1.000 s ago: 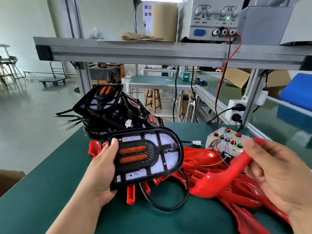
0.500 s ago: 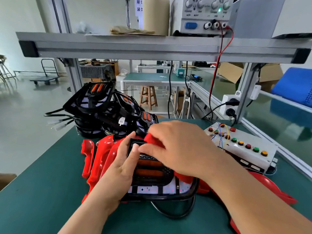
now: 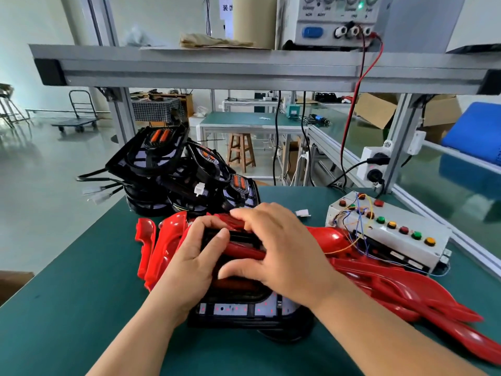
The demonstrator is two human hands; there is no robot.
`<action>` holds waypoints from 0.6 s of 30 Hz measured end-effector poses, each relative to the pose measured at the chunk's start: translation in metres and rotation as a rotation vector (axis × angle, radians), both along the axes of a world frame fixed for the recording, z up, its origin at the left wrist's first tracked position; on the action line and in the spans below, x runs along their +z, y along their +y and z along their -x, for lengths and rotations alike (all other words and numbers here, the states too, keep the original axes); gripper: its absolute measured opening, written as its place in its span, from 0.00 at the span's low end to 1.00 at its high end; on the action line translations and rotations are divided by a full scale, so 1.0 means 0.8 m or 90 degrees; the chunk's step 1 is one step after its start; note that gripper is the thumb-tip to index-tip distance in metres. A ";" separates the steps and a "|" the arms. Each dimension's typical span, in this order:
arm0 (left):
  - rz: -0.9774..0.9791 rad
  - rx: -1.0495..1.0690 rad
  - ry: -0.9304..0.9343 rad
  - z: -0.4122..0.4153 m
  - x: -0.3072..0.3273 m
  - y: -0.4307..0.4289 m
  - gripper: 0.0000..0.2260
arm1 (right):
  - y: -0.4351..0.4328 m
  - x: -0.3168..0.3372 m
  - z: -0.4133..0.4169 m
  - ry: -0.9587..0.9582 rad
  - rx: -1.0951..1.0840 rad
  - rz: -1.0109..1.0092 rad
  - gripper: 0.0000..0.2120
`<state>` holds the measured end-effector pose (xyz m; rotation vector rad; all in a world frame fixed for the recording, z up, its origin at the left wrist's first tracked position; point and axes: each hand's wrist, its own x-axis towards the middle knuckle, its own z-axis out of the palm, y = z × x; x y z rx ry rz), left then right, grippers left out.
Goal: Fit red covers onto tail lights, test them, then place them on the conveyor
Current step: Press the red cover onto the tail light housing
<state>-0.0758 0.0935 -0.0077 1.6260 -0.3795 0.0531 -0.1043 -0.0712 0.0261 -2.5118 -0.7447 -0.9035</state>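
Far left on the green worktop [image 3: 67, 308], a heap of bare black tail lights [image 3: 162, 169] sits at the back edge, one leaning on another. Their leads and white plugs [image 3: 95, 192] stick out past the worktop's left edge. Just in front of the heap, a few loose red covers [image 3: 150, 248] stand on edge.

Next is the left hand [image 3: 189, 264], right beside those covers. Its fingers curl round the left end of the tail light [image 3: 244, 308] I'm working on, with the thumb laid over the black frame. The light lies flat on the worktop, close to me, and its near edge shows a pale panel with red dots.

The red cover [image 3: 244, 249] lies across the upper part of the light, mostly hidden under both hands. The right hand [image 3: 284, 253] is over it with its fingers bent and slightly spread. The fingertips hook over the cover's far edge and the thumb presses at the near side, so the cover is pinched down onto the light. I can't tell whether it is fully seated.

Moving right, a small white connector [image 3: 302, 213] lies alone on the worktop. A big pile of red covers [image 3: 406, 291] spreads toward the right corner, touching the white button box [image 3: 393, 237] with its red, green and yellow buttons. Up on the shelf [image 3: 189, 69], the power supply [image 3: 339, 20] shows a green lamp, and a red lead [image 3: 352, 109] drops from it.
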 end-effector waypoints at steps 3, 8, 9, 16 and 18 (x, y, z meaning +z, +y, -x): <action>0.067 -0.020 0.092 -0.001 -0.001 -0.005 0.06 | -0.033 0.004 0.012 0.048 -0.036 -0.138 0.26; 0.100 -0.009 0.141 -0.007 -0.002 -0.006 0.09 | -0.086 -0.018 0.044 0.225 -0.116 -0.149 0.21; 0.094 0.005 0.136 -0.009 -0.004 -0.006 0.09 | -0.089 -0.022 0.049 0.258 -0.119 -0.119 0.23; 0.128 -0.024 0.161 -0.004 -0.001 -0.006 0.14 | -0.082 -0.039 0.050 0.273 -0.149 -0.098 0.19; 0.119 -0.014 0.158 -0.006 -0.003 -0.005 0.15 | -0.079 -0.043 0.050 0.268 -0.151 -0.117 0.18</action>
